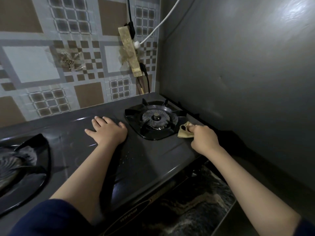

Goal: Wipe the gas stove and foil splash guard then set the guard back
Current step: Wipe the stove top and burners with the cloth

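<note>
A dark grey gas stove (144, 159) fills the middle of the view. Its right burner (156, 117) sits under a black grate, and the left burner (15, 160) shows at the left edge. My left hand (107, 130) lies flat on the stove top between the burners, fingers spread. My right hand (203, 139) presses a small tan cloth (185, 131) onto the stove's right edge, just right of the right burner. The grey foil splash guard (238, 74) stands upright along the stove's right side, close to my right hand.
A patterned tiled wall (68, 65) rises behind the stove. A grimy power strip (130, 53) with a white cable and black cables hangs on it above the right burner. A dark marbled counter (204, 201) shows below the stove's front right corner.
</note>
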